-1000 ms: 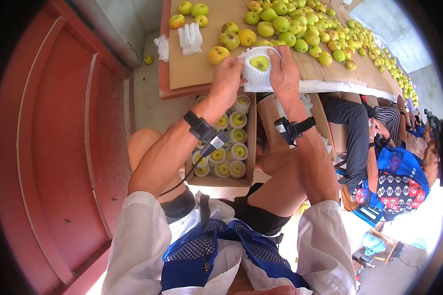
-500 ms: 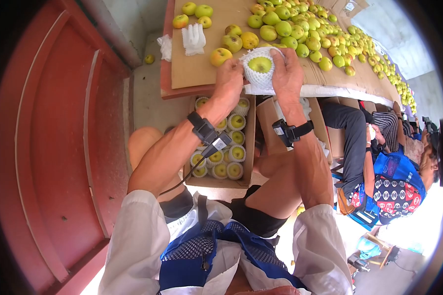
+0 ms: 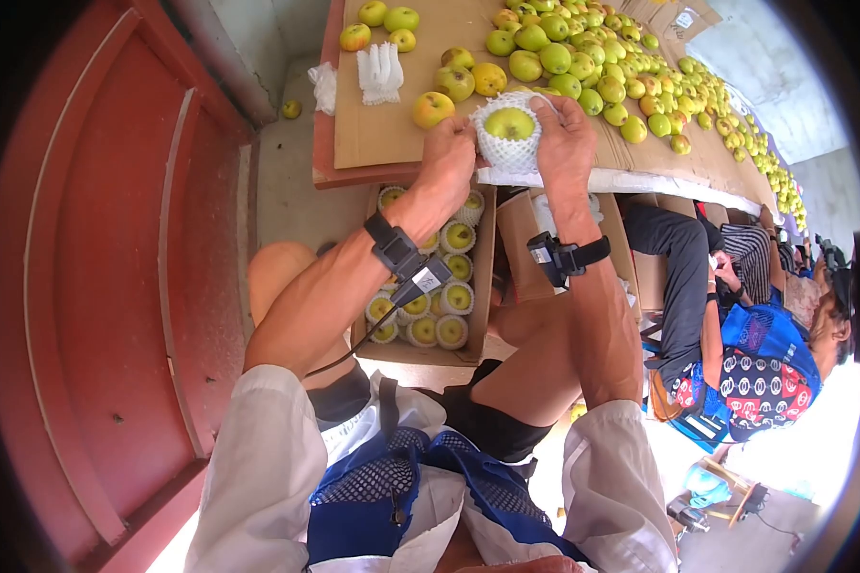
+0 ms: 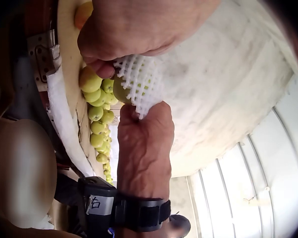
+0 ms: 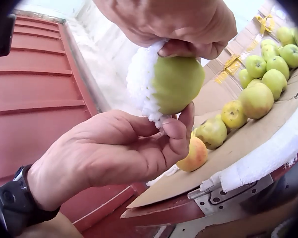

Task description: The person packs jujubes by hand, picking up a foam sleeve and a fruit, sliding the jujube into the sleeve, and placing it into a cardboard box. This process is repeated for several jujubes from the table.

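Between the two hands, over the table's near edge, is a green apple partly covered by a white foam net. The left hand pinches the net's edge on one side, and the right hand grips net and apple on the other. In the right wrist view the bare side of the apple bulges out of the net, with the left hand below and the right hand above. The left wrist view shows the net stretched between both hands.
Loose apples cover much of the cardboard-topped table. A stack of foam nets lies at its left. Below, a box holds netted apples. A red door stands left; another person sits right.
Both hands and the netted apple have shifted slightly right and down in the head view. Both hands keep hold of the net, and more of the apple's top shows.
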A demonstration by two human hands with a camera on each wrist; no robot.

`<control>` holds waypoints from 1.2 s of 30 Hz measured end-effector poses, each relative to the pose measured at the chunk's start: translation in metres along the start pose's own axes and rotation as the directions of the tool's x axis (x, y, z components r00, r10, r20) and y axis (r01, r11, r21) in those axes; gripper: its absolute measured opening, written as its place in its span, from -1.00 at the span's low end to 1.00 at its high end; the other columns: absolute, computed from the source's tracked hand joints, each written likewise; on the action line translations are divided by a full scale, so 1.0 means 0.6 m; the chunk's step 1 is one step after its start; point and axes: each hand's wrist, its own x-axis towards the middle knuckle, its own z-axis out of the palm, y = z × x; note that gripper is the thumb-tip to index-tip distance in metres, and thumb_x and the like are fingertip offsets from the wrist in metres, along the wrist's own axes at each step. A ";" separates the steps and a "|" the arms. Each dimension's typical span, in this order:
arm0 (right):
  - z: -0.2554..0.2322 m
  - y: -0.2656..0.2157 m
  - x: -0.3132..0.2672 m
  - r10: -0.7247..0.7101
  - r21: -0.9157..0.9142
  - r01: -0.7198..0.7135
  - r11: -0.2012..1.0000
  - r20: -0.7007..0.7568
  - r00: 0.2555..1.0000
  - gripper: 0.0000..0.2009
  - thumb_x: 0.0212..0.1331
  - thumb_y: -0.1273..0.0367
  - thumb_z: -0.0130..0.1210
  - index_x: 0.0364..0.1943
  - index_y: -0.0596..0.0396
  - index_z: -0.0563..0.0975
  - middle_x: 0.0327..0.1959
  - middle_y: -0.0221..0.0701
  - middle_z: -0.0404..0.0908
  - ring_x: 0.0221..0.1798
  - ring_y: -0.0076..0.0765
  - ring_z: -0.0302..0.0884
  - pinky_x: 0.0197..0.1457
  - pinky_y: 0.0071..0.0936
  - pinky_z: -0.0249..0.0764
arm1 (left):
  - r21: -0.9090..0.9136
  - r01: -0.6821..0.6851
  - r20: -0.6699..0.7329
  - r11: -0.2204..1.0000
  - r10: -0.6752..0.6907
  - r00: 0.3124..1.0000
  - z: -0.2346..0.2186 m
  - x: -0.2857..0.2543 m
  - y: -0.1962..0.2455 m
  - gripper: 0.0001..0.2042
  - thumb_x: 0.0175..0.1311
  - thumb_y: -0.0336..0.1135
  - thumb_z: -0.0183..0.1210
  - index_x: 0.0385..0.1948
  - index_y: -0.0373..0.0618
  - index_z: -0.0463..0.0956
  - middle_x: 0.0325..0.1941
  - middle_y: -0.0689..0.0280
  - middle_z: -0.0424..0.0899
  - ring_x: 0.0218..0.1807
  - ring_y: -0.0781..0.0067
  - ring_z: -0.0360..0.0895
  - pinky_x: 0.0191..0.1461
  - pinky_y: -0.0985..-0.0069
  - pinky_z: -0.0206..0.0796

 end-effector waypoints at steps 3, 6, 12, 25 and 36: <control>-0.013 0.003 0.007 0.025 -0.028 -0.023 0.999 0.057 0.998 -0.77 0.29 0.38 0.23 -0.14 0.32 0.62 -0.34 -0.36 0.69 -0.30 -0.60 0.50 -0.18 -0.56 0.46 | -0.003 -0.024 0.035 1.000 0.024 0.999 0.001 -0.006 0.006 -0.83 0.50 -0.44 -0.06 -0.04 -0.33 0.43 -0.17 0.21 0.63 -0.31 0.51 0.60 -0.27 0.53 0.51; -0.030 0.025 0.021 0.093 0.069 -0.103 0.992 0.132 0.987 -0.76 0.30 0.35 0.24 -0.15 0.32 0.63 -0.35 -0.39 0.69 -0.31 -0.60 0.52 -0.19 -0.57 0.47 | 0.086 0.075 0.015 0.993 -0.076 0.997 0.009 -0.020 0.025 -0.77 0.47 -0.47 -0.06 0.08 -0.31 0.39 -0.05 0.17 0.63 -0.16 0.45 0.61 -0.06 0.43 0.52; -0.068 0.020 0.024 0.290 0.197 -0.357 0.913 0.303 0.908 -0.74 0.29 0.32 0.25 -0.14 0.29 0.64 -0.34 -0.44 0.68 -0.36 -0.62 0.55 -0.29 -0.63 0.46 | 0.369 -0.084 0.212 0.926 0.005 0.977 0.017 -0.037 0.043 -0.62 0.41 -0.55 -0.02 0.25 -0.18 0.34 -0.08 0.16 0.65 -0.26 0.49 0.58 -0.20 0.59 0.46; -0.085 0.022 0.032 0.260 0.176 -0.346 0.922 0.381 0.887 -0.68 0.27 0.27 0.28 -0.10 0.31 0.65 -0.31 -0.41 0.70 -0.33 -0.57 0.61 -0.28 -0.58 0.51 | 0.103 0.124 0.347 0.987 -0.152 0.925 0.009 -0.029 0.052 -0.63 0.46 -0.17 0.13 0.16 -0.17 0.38 0.00 0.24 0.61 -0.05 0.47 0.57 -0.08 0.50 0.45; -0.065 -0.010 0.013 0.189 0.205 -0.279 0.938 0.371 0.909 -0.60 0.24 0.24 0.33 0.01 0.28 0.60 -0.29 -0.37 0.68 -0.28 -0.57 0.60 -0.23 -0.58 0.53 | 0.233 0.230 0.387 0.945 -0.307 0.869 -0.001 -0.028 0.058 -0.61 0.38 -0.08 0.25 0.03 -0.18 0.48 -0.06 0.32 0.65 -0.13 0.56 0.57 -0.14 0.55 0.40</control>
